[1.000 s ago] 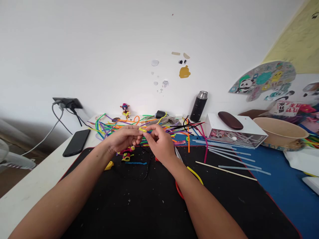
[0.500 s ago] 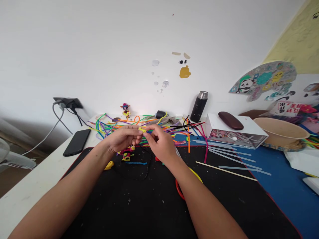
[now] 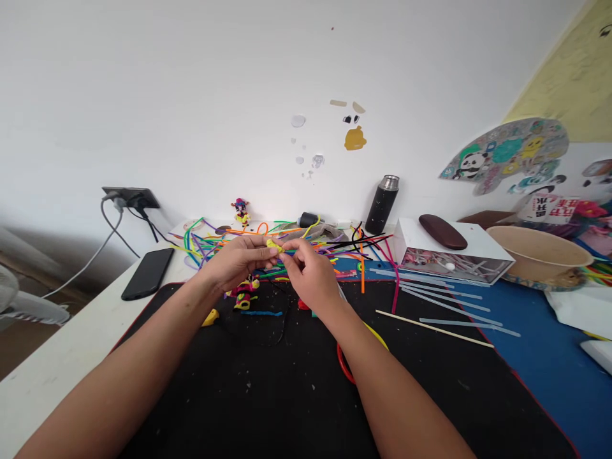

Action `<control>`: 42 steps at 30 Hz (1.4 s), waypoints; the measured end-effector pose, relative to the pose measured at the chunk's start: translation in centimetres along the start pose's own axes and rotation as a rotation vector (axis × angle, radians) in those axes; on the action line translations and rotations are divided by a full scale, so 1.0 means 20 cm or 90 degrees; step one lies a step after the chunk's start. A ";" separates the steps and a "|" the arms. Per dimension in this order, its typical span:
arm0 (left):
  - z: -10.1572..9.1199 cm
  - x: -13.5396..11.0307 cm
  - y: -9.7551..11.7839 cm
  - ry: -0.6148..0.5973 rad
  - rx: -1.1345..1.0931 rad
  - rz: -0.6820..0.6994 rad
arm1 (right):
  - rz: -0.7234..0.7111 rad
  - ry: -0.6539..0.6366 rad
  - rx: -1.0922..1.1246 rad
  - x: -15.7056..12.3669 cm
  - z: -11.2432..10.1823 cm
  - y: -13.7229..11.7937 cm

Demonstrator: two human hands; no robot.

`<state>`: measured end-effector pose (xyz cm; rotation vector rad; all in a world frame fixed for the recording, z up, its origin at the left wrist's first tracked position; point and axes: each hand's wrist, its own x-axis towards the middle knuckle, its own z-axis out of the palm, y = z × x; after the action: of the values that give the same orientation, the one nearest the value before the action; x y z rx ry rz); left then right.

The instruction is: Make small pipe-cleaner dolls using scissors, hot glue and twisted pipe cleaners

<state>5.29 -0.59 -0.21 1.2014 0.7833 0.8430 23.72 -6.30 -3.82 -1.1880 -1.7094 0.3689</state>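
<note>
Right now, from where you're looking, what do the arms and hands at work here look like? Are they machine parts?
No, they're a person's: the left hand and right hand wear no gloves, and no rings show. The left forearm and right forearm are bare, without visible sleeves, watch, bracelet or attached cables.

Craft piece (image 3: 273, 246) between left hand (image 3: 241, 260) and right hand (image 3: 310, 273). Phone (image 3: 147, 274) on table (image 3: 71, 344), left of mat (image 3: 248, 408). Stem pile (image 3: 203, 245) behind mat, figurine (image 3: 241, 213) behind pile. Flask (image 3: 381, 207) left of box (image 3: 405, 239); case (image 3: 442, 231) on box (bowl (image 3: 540, 245) to box's right). Stick (image 3: 433, 327) mostly on mat.
</note>
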 end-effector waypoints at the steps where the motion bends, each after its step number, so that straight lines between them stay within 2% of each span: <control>1: 0.00 0.00 0.00 0.005 0.008 0.003 | -0.002 -0.001 -0.007 0.00 0.00 0.00; 9: 0.01 -0.03 0.03 0.026 0.113 0.038 | -0.009 -0.013 -0.047 0.00 0.00 0.01; 25: 0.02 -0.07 0.07 -0.041 0.289 0.139 | -0.018 -0.029 -0.015 0.00 0.00 0.01; 31: -0.01 -0.07 0.07 -0.007 0.547 0.216 | 0.023 -0.062 0.027 0.01 0.01 0.04; 33: -0.01 -0.07 0.07 0.002 0.593 0.236 | 0.029 -0.073 0.032 0.01 0.01 0.04; 42: -0.01 -0.06 0.05 -0.002 0.633 0.249 | 0.027 -0.093 0.009 0.02 0.00 0.04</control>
<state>4.38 -1.42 0.82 2.2884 1.0205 0.7648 24.18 -5.60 -4.19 -1.2146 -1.8051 0.5032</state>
